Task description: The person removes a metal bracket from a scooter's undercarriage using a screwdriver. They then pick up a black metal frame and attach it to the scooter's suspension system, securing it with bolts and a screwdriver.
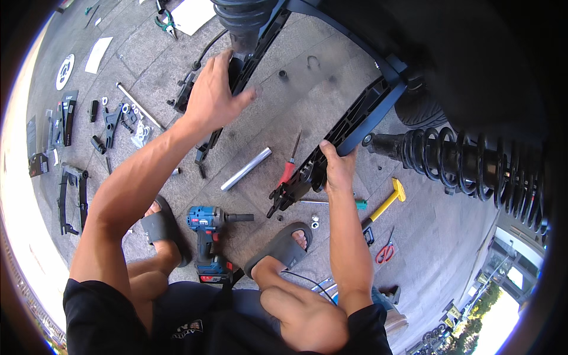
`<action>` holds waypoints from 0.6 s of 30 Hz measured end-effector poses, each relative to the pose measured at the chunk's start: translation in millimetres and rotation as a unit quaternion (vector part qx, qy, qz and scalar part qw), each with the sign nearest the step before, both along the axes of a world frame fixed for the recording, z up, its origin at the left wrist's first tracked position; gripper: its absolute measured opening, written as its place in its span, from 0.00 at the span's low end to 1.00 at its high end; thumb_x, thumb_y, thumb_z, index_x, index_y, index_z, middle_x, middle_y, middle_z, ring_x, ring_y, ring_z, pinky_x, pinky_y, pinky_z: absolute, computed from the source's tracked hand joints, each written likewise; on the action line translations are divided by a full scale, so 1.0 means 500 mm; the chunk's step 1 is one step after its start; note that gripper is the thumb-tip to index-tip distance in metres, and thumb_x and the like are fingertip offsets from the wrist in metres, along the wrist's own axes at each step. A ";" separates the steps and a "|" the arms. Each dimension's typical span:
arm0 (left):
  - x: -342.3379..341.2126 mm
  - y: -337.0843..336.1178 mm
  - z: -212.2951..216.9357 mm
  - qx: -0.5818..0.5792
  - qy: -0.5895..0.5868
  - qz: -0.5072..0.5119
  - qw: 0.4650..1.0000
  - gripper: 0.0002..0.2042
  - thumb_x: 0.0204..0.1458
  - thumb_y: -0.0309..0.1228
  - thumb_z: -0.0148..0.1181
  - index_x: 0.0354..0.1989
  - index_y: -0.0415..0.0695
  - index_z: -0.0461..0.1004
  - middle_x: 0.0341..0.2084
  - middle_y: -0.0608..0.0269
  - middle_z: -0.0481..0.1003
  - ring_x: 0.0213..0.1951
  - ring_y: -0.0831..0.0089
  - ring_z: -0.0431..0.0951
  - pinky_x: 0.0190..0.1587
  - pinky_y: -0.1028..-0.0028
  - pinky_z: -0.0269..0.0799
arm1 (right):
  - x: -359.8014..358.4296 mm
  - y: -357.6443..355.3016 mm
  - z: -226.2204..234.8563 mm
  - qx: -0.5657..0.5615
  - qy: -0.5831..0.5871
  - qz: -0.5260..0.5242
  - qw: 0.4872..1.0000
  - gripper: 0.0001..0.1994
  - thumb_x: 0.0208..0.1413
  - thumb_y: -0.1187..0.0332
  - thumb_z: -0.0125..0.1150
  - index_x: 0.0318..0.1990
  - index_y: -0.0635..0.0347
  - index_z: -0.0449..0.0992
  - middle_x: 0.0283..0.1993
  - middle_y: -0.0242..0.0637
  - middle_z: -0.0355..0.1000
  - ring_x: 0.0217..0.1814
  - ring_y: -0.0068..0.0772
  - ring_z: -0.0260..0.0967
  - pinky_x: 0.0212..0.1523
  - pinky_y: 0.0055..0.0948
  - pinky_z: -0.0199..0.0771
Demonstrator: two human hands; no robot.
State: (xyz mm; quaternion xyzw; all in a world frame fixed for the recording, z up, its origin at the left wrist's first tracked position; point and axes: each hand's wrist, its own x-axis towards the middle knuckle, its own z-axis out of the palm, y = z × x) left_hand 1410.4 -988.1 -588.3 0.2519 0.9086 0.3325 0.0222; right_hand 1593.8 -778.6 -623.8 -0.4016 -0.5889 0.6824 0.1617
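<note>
Evidently the person was fitting a dark frame (361, 115) under the vehicle. The left hand (216, 89) gripped its left rail (236, 83) at eleven o'clock; the right hand (337, 168) clamped the right rail's end near centre. Next, I judged, both rails needed steadying; the drill (207, 234) stood at six o'clock.

Matt black frame rails (355, 121), seemingly painted metal; glossy black steel coil spring (467, 163); bright smooth metal tube (246, 168); rough grey paving (307, 100); blue plastic-bodied impact wrench (208, 234); matt rubbery sandals (283, 247).
</note>
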 end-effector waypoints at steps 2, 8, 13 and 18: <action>-0.035 0.022 -0.003 0.012 -0.097 0.029 0.995 0.31 0.47 0.38 0.66 0.56 0.34 0.63 0.38 0.41 0.74 0.42 0.53 0.76 0.47 0.62 0.71 | -0.005 0.001 0.005 0.005 -0.001 -0.007 1.000 0.24 0.43 0.77 0.64 0.49 0.67 0.62 0.45 0.35 0.65 0.44 0.27 0.65 0.46 0.28 0.69; -0.067 0.048 -0.010 0.070 -0.093 0.038 0.993 0.20 0.47 0.33 0.64 0.49 0.40 0.69 0.27 0.48 0.76 0.32 0.58 0.78 0.40 0.65 0.73 | -0.001 0.001 0.016 -0.008 -0.023 0.004 1.000 0.30 0.42 0.81 0.59 0.57 0.61 0.61 0.45 0.33 0.66 0.45 0.27 0.66 0.50 0.29 0.68; -0.054 0.036 0.043 0.075 -0.165 0.045 0.982 0.19 0.48 0.30 0.62 0.48 0.39 0.70 0.29 0.55 0.75 0.31 0.64 0.75 0.38 0.68 0.71 | 0.015 -0.011 0.009 -0.046 0.011 -0.020 0.999 0.27 0.41 0.80 0.59 0.54 0.63 0.65 0.43 0.32 0.67 0.44 0.27 0.67 0.48 0.28 0.69; -0.023 0.017 0.071 0.128 -0.253 0.021 0.959 0.22 0.47 0.27 0.60 0.52 0.39 0.68 0.26 0.66 0.69 0.27 0.77 0.68 0.31 0.74 0.66 | 0.045 -0.010 0.010 -0.062 -0.010 0.030 0.998 0.30 0.44 0.81 0.58 0.58 0.62 0.60 0.45 0.35 0.66 0.45 0.28 0.67 0.48 0.29 0.70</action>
